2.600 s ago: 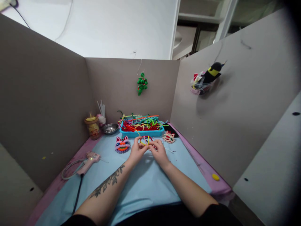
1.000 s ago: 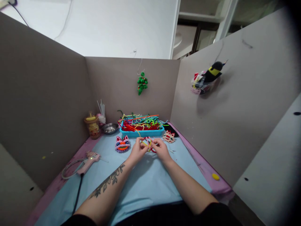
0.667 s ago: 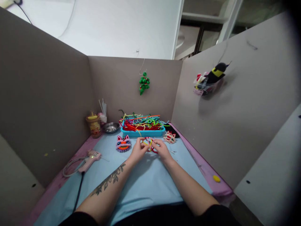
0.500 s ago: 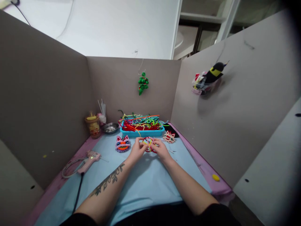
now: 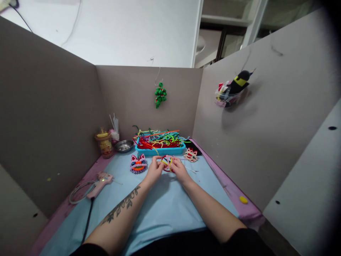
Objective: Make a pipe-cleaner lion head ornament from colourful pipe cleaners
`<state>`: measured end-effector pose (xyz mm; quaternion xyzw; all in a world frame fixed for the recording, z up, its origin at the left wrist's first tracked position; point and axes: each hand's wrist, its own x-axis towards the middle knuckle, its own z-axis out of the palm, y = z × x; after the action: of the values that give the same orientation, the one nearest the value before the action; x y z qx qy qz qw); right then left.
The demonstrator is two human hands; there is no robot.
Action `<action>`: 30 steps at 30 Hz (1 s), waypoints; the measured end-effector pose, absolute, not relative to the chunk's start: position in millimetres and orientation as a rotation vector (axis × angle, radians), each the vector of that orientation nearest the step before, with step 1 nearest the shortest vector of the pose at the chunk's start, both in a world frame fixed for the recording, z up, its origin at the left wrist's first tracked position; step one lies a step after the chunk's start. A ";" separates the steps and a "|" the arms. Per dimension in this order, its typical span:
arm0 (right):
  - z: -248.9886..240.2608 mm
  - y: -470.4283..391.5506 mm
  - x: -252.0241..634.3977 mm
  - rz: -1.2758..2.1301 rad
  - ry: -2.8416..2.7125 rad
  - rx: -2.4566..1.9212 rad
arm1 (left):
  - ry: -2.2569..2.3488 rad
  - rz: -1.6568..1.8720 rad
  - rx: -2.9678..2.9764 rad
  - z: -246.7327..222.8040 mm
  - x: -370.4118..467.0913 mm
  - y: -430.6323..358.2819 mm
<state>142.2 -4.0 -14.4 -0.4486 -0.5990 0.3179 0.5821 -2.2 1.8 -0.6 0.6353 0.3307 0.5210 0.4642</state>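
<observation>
Between my hands, above the blue table cover, is a small round piece of red, yellow and pink pipe cleaners. My left hand pinches its left side, and my right hand grips its right side. Left of my hands lies a finished-looking purple, orange and red animal face. A cream and red face rests to their right. Just behind them stands a blue basket heaped with colourful pipe cleaners.
A pink glue gun with a cord lies at left. Farther back are a metal bowl, a lidded cup and white sticks. A yellow disc sits at right. Grey panels surround the table.
The round piece has turned slightly between my hands, and my right fingers have shifted on it. The whole view has moved a little.
</observation>
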 end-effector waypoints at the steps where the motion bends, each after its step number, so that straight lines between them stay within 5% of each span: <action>1: -15.3 -3.6 142.4 0.731 -1.380 -1.056 | 0.805 1.285 1.561 -1.2 -2.3 2.4; 22: -13.3 -5.7 142.5 0.742 -1.382 -1.008 | 0.800 1.260 1.734 3.2 -7.5 1.2; 30: -10.9 -5.8 139.9 1.004 -1.120 -0.916 | 0.948 1.437 1.757 8.3 -11.5 1.7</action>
<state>139.9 -5.8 -10.9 -0.4009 -0.4906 0.4396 0.6367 -11.5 1.7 8.3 0.6733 0.3631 0.5506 0.3342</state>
